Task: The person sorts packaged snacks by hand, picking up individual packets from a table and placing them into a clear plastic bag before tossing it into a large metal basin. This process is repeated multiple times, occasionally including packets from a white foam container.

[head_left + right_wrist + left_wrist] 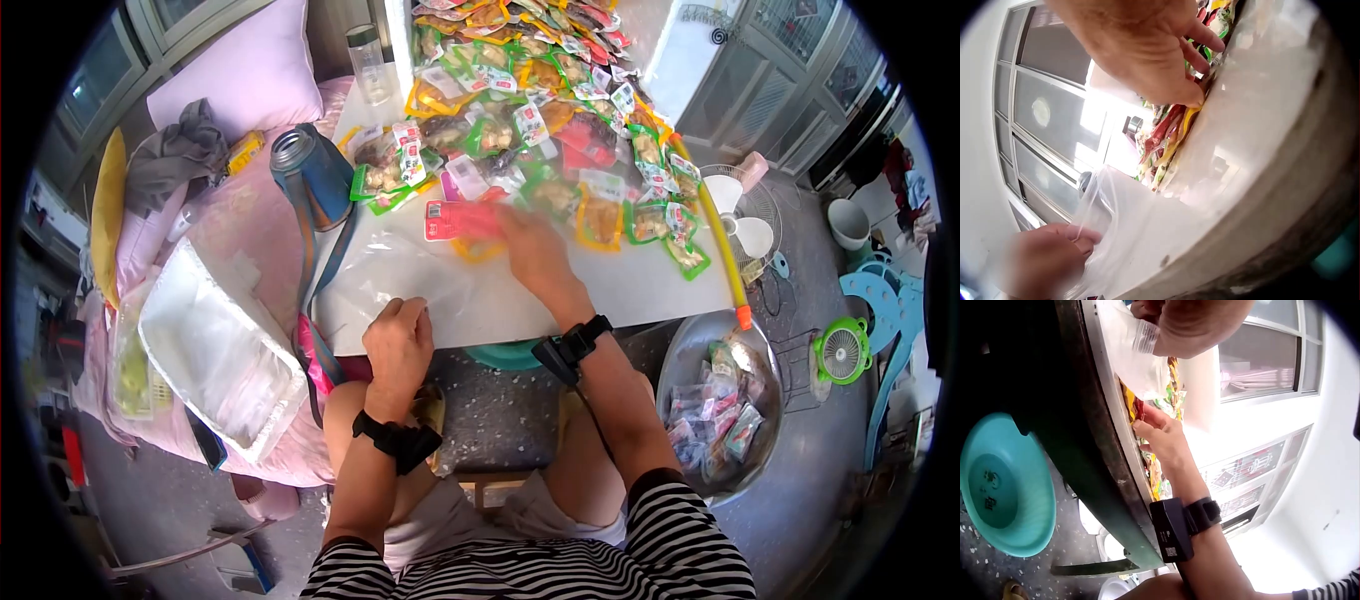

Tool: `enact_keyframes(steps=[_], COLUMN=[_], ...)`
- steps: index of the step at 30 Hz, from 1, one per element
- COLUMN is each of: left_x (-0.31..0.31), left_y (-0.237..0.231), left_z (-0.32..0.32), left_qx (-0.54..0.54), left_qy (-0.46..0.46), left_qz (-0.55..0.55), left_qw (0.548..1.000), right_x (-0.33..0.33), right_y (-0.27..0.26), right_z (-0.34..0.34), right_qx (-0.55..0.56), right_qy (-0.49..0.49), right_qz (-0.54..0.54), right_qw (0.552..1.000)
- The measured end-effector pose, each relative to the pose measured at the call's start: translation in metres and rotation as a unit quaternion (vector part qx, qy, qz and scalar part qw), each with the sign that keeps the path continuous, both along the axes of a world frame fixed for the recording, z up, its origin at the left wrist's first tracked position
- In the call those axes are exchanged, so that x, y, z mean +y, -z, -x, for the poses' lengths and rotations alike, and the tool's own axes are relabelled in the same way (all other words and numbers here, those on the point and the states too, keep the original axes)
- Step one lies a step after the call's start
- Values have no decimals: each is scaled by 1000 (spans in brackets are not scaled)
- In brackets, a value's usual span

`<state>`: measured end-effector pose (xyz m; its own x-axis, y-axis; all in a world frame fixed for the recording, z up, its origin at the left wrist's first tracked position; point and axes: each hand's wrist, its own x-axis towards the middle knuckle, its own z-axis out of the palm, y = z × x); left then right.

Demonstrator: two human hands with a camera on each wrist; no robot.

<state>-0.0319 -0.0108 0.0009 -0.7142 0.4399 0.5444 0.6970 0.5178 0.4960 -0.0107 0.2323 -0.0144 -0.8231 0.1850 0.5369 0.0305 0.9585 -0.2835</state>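
In the head view my left hand [398, 340] is at the front edge of the white table, fingers curled. It grips the edge of a clear plastic bag [1107, 212], as the right wrist view shows; the bag spreads over the tabletop. My right hand [538, 258], blurred, reaches over the near side of the packet pile. Its fingers are spread, with the thumb apart from them, right at the packets. A red packet [455, 221] lies beside its fingertips, and a yellow-edged packet [1190, 119] is under the thumb in the right wrist view.
A large heap of sealed food packets [495, 130] covers the table's far part. A blue flask [325, 185] and a white foam box [215, 345] stand at left. At right are a yellow tube [715, 225] and a metal basin [690, 365] with packets. A teal basin [1041, 487] sits below.
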Motion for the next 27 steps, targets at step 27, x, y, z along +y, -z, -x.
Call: enact_keyframes(steps=[27], left_x=[11], left_y=[8], left_z=[-5], left_qx=[-51], left_qy=[85], left_qz=[-25], left_qw=[995], right_x=[-13], right_y=[-17], right_z=[-108], right_qx=[-173], right_qy=[-167], right_qz=[652], right_qw=[719])
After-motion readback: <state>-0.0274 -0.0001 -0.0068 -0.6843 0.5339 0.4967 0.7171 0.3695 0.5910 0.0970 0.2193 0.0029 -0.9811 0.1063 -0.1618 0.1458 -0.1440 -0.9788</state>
